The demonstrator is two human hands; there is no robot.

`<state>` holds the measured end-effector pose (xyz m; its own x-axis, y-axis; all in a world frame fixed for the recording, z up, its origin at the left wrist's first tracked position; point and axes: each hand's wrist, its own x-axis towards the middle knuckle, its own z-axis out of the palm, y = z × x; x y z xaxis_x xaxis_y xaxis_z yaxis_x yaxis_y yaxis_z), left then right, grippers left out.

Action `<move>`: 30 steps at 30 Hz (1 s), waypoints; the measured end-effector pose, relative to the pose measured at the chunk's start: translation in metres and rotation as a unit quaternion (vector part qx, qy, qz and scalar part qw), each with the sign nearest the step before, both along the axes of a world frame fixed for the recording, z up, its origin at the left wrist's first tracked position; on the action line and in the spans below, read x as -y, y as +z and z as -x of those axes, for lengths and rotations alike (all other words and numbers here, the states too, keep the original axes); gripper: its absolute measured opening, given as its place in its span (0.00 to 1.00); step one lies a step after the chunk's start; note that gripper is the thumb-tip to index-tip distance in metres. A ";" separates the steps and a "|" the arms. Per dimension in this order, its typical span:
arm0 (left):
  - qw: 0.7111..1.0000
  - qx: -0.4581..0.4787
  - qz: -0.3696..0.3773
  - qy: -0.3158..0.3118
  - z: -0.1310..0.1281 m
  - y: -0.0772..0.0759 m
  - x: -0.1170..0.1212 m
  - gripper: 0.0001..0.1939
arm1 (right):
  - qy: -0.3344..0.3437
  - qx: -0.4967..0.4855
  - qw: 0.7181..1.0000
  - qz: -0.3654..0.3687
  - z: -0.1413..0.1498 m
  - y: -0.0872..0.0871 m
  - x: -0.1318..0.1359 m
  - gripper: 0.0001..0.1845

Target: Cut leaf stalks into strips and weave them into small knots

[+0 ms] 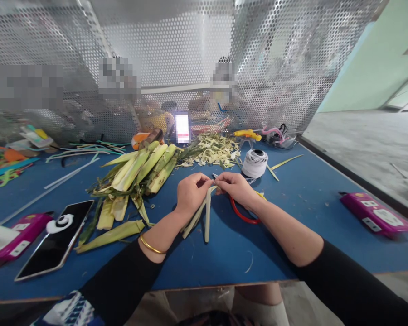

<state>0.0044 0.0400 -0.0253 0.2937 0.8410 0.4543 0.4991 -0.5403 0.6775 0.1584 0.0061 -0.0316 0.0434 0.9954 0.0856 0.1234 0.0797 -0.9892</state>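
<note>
My left hand (193,192) is closed in a pinch on narrow, pale corn husk strips (207,217), which are bent over at the fingertips and hang down over the table. My right hand (236,188) is closed close beside it, its fingertips meeting the same strips. Scissors with a red handle loop (240,215) are in my right hand. A small metal tip shows between the fingertips, and a bit of yellow shows by the wrist. Whether thread is between the fingers is too small to tell. Just behind my right hand stands a spool of white thread (255,164).
Corn husks (141,170) lie heaped left of my hands. Husk shreds (214,151) are piled behind, near a lit phone screen (182,127) and a yellow tool (247,134). A dark phone (59,240) and magenta boxes (376,213) lie at the sides. Perforated metal sheeting (177,45) stands behind the table.
</note>
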 end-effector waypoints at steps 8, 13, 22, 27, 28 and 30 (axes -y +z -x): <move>1.000 0.015 0.008 0.002 0.001 0.000 -0.001 0.05 | -0.023 -0.036 0.999 0.008 0.002 0.000 -0.002 0.06; 1.000 0.015 0.012 0.005 0.001 0.000 -0.001 0.05 | -0.027 -0.033 0.999 0.013 0.002 0.001 -0.002 0.05; 1.000 0.008 0.005 0.000 0.001 -0.003 -0.004 0.04 | -0.007 0.013 1.000 0.025 0.004 0.005 0.003 0.06; 1.000 0.014 0.003 0.000 0.001 -0.003 -0.003 0.05 | -0.028 0.026 0.999 0.017 0.002 0.003 0.002 0.07; 1.000 0.014 0.003 0.000 0.001 -0.003 -0.003 0.05 | -0.031 0.037 0.999 0.010 0.002 0.003 0.001 0.07; 1.000 0.012 0.005 0.001 0.000 -0.002 -0.002 0.05 | -0.035 0.058 0.998 -0.005 0.001 0.001 0.000 0.06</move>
